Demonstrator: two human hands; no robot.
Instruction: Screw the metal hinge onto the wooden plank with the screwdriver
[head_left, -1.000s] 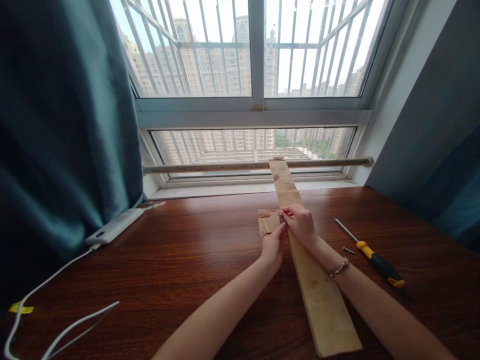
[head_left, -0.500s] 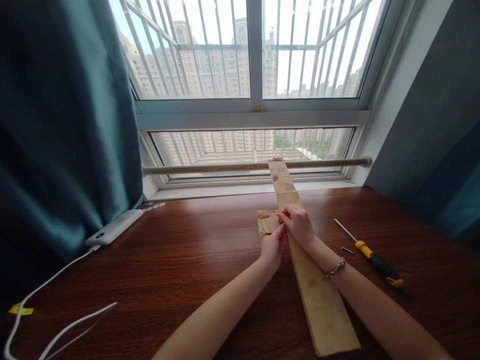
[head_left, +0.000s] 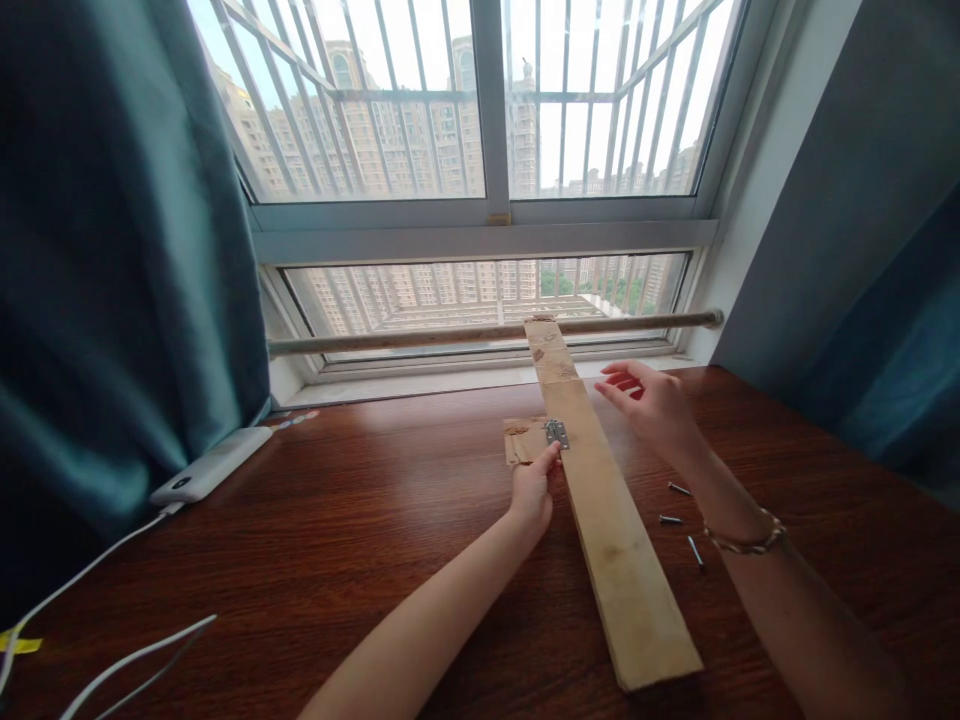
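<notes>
A long wooden board [head_left: 600,500] lies slanting away across the table, and a small wood piece [head_left: 525,440] sits against its left side. A metal hinge [head_left: 557,433] lies over the joint between them. The thumb of my left hand [head_left: 534,495] presses the hinge's near edge, with the fingers closed beside the board. Right of the board, my right hand [head_left: 649,405] hovers with fingers loosely bent and apart, nothing visible in it. Three screws [head_left: 670,519] lie on the table left of my right wrist.
A white power bank [head_left: 214,465] with a white cable [head_left: 90,565] is at the left by the dark curtain [head_left: 127,250]. A horizontal rail [head_left: 420,338] crosses before the window, behind the board's far end. The brown tabletop [head_left: 360,520] reaches the sill.
My right hand has left the hinge and moved right, uncovering it. My left hand stays there. The yellow-black screwdriver no longer shows, and more screws are visible. The view has shifted slightly.
</notes>
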